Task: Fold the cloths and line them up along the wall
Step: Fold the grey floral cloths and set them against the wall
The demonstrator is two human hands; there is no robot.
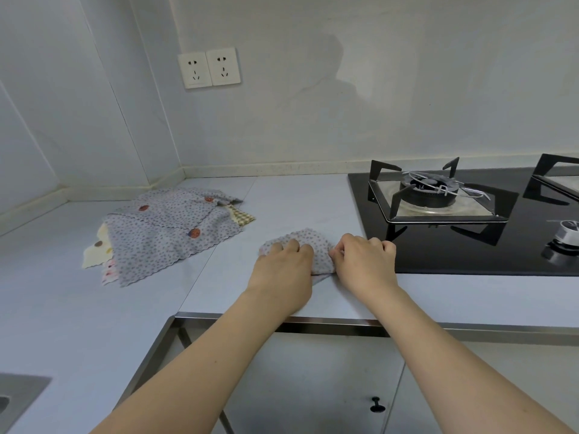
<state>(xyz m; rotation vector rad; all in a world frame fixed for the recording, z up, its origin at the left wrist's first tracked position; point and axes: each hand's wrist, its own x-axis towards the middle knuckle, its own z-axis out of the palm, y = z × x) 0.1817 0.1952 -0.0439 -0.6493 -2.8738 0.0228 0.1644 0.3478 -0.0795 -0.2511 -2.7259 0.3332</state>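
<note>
A small folded grey dotted cloth (308, 242) lies on the pale counter (297, 198) close to the front edge, just left of the hob. My left hand (283, 270) lies on top of its left part with fingers curled onto the fabric. My right hand (366, 261) pinches the cloth's right edge with curled fingers. A loose pile of cloths (169, 233) lies spread to the left near the corner: grey dotted ones on top, with a cream one, a pink one and a checked yellow one peeking out beneath.
A black glass gas hob (470, 252) with metal pan supports and a knob (568, 234) fills the right of the counter. Two wall sockets (208, 68) sit above the corner. A sink edge (18, 399) shows at the bottom left. A cabinet door with knob (376, 404) is below.
</note>
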